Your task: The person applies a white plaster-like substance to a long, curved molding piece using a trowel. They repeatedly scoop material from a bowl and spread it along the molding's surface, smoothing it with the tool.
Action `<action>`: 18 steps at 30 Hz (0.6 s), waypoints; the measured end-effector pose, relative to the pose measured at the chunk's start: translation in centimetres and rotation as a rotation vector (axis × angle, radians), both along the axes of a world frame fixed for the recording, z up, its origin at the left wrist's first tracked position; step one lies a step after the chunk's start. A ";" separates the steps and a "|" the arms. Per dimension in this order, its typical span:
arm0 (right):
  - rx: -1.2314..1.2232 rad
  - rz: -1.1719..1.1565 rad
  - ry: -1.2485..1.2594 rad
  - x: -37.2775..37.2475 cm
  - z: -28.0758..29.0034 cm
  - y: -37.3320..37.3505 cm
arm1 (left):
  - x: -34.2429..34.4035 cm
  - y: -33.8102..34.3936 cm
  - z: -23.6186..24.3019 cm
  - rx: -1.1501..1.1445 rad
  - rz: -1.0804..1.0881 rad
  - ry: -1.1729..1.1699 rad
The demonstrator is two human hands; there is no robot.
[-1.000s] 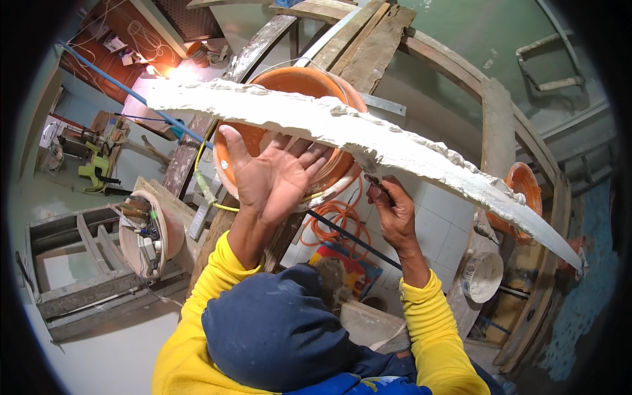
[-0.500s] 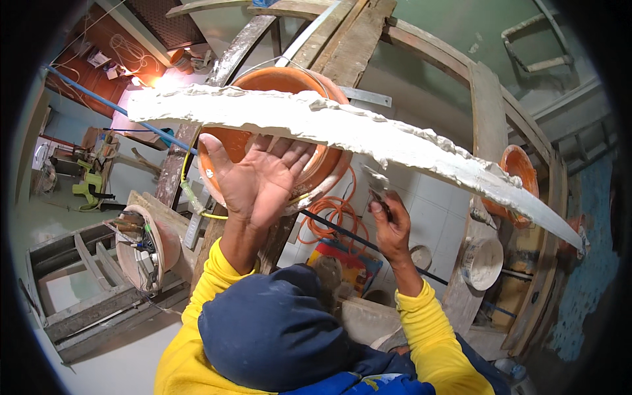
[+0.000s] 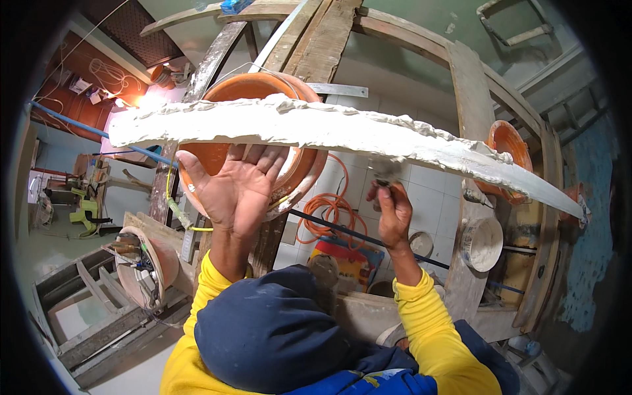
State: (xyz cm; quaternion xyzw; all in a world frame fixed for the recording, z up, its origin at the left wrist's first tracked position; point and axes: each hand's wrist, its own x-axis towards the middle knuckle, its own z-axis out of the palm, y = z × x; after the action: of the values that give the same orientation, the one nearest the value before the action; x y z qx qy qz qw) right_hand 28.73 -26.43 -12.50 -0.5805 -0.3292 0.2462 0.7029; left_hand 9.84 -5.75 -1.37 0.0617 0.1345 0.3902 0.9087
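Observation:
A long narrow strip (image 3: 276, 125), thickly coated in white plaster, crosses in front of me from upper left to lower right. My left hand (image 3: 234, 194) is turned palm up with its fingers stretched out. Its fingertips reach behind the strip's lower edge; whether they press on it cannot be seen. In my right hand (image 3: 395, 217) is a small putty knife (image 3: 387, 171), gripped by its handle. The blade, blurred by motion, points up toward the strip's lower edge. Behind the left hand stands a large orange bucket (image 3: 306, 172).
Weathered planks (image 3: 469, 99) form a scaffold around me. An orange pail (image 3: 508, 141) and a white tub of plaster (image 3: 482, 243) are on the right. At lower left sits a tool bucket (image 3: 141, 263). An orange coiled hose (image 3: 329, 214) lies on the tiled floor below.
The view has shifted slightly, moving the strip and left hand leftward in the picture. My right hand still grips the putty knife, its blade now blurred and nearer upright.

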 end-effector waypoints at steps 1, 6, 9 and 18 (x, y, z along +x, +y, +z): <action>-0.012 0.064 -0.002 0.3 0.6 0.6 | 0.1 0.1 0.0 0.010 -0.009 -0.007; -0.135 0.062 0.043 1.3 -2.4 -0.6 | 0.7 -0.3 0.4 -0.004 -0.002 -0.011; -0.116 -0.004 -0.021 0.1 -3.5 -2.3 | 0.3 -0.3 0.2 -0.003 0.012 0.003; -0.040 -0.281 0.091 1.3 -3.8 -0.9 | 0.2 0.2 0.6 -0.006 0.013 0.055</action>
State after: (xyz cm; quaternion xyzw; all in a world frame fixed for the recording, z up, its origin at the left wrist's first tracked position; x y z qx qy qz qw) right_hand 30.07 -27.31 -16.32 -0.6230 -0.2072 0.1779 0.7330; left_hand 10.04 -5.51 -0.78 0.0689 0.1612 0.3940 0.9022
